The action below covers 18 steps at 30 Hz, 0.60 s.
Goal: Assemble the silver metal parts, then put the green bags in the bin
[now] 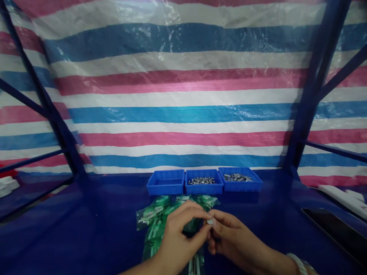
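While the left hand (pixel 178 230) and right hand (pixel 229 231) pinch a small pale bit (pixel 210 221) between them, I can't tell which way its long side points.

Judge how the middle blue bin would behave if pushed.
The middle blue bin would probably hold its shape, its walls standing straight. Being low and wide, it seems unlikely to tip. The loose metallic-looking pieces inside might shift.

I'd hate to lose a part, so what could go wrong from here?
The small, pale, rounded piece is at the fingertips where your left hand and right hand meet, so that grip might slip. If dropped, it could get lost among the green-and-clear plastic packets below.
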Motion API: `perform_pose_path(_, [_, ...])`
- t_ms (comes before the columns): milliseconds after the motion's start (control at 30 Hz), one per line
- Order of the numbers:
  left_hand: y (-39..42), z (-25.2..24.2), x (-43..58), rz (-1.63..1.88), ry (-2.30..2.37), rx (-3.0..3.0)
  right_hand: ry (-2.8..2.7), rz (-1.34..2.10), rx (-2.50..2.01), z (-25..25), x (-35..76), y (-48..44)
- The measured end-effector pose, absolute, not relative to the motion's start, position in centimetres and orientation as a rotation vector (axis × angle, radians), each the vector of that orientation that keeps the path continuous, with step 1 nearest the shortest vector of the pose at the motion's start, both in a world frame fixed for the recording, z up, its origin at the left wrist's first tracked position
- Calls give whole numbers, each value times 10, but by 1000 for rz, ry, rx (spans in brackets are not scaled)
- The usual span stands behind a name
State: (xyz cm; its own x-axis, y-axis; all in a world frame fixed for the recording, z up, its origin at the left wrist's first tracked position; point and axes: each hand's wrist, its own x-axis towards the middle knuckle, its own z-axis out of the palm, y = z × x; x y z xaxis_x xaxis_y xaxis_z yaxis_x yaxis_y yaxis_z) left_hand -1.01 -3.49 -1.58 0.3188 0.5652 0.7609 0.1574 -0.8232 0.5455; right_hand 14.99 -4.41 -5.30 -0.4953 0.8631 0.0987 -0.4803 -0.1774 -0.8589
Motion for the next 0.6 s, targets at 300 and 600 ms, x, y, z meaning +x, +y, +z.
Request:
perform_pose_path(300, [59, 19, 2, 1303, 834, 2557, -1496, 985, -969, -45, 193, -8])
perform_pose_path(600, [41, -3, -24, 1032, 923, 2775, -2257, 196, -1124, -54, 199, -7])
